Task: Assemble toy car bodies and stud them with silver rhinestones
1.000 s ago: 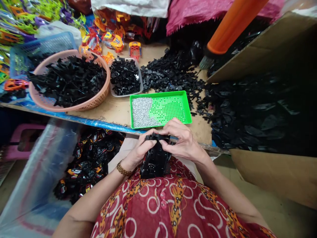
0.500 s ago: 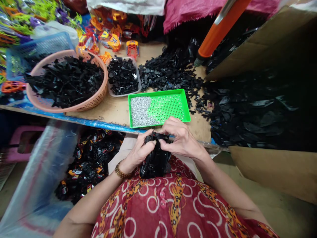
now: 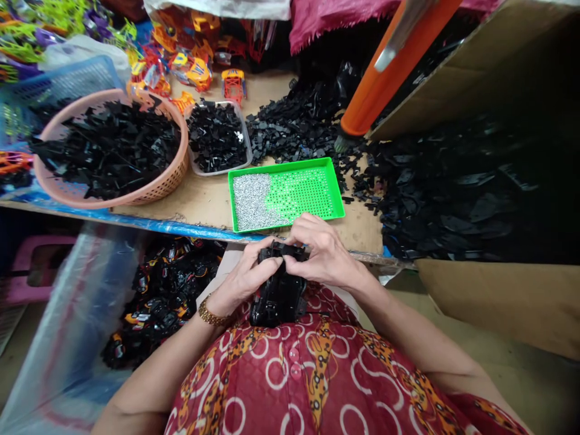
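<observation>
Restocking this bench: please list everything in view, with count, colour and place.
Toy piece: one, black, in both hands
Tray: one, green, table's front
Metal pieces: many, silver, tray's left side
Round basket: one, peach, table's left
Tub: one, clear, beside round basket
Loose parts: many, black, round basket, tub, tabletop
Tool: one, orange, above tabletop parts
Car bodies: several, mostly orange, table's back
Mesh basket: one, blue, behind round basket
Toy frames: many, lime, purple, upper left
Table: one, tan, centre
Coverings: two, pink and white, top
Cardboard: several panels, brown, right
Flat parts: many, black, right
Toy cars: many, black, orange, lower left
Garment: one, red patterned, bottom
Wristband: one, gold, left wrist
Left hand: one, holding toy piece
Right hand: one, holding toy piece
</observation>
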A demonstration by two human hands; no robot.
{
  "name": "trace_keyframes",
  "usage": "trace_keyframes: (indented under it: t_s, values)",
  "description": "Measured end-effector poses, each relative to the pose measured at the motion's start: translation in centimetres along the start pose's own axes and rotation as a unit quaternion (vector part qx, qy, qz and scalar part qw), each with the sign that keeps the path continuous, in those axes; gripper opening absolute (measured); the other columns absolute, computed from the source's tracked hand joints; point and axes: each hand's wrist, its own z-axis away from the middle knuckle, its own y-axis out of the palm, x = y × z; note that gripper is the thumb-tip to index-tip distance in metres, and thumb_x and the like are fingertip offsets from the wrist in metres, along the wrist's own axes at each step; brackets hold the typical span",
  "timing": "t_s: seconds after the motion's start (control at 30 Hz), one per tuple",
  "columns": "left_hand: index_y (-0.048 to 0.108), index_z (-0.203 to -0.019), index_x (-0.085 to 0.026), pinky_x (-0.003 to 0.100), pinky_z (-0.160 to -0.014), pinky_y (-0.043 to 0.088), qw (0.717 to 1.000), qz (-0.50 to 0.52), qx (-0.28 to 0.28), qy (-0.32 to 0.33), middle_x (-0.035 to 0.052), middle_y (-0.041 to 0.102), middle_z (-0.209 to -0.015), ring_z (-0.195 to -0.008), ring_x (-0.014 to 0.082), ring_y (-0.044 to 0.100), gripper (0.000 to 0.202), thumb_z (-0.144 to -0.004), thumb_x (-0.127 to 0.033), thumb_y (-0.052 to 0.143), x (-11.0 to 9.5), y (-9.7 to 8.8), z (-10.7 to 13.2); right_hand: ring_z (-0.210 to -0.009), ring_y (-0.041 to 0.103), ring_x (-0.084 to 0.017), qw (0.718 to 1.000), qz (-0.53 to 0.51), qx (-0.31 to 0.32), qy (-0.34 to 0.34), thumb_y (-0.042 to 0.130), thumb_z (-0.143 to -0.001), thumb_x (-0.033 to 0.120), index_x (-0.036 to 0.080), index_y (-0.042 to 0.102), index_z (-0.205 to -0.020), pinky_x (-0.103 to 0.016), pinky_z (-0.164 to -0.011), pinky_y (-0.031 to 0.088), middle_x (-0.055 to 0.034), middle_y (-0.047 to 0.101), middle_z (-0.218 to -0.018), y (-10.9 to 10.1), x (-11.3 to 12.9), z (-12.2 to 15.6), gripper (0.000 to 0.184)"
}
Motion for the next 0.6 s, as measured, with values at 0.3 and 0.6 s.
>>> trace_keyframes:
  t_s: [0.3, 0.6]
  values:
    - [0.081, -0.099, -0.022, 0.033, -0.084, 0.046, 0.996, 0.074, -0.005, -0.043, 0.0037, 0.075, -0.094, -0.091, 0.0232, 0.062, 0.023, -0.086, -0.036, 0.068, -0.6, -0.35, -0.65, -0.075, 0.047, -0.019, 1.0, -0.004, -0.004, 0.002, 0.059, -0.081, 0.02, 0.02, 0.056, -0.077, -0.035, -0.072, 0.037, -0.0005, 0.055, -0.073, 0.15, 0.32, 0.22, 0.005]
    - [0.083, -0.093, -0.02, 0.027, -0.076, 0.044, 0.991, 0.127, -0.023, -0.022, -0.0002, 0.074, -0.079, -0.078, 0.018, 0.061, 0.018, -0.084, -0.027, 0.07, -0.57, -0.26, -0.95, -0.082, 0.056, -0.021, 0.997, -0.074, -0.014, -0.025, 0.061, -0.084, 0.016, 0.016, 0.068, -0.095, -0.038, -0.079, 0.046, -0.0053, 0.066, -0.083, -0.4, 0.28, 0.25, 0.013]
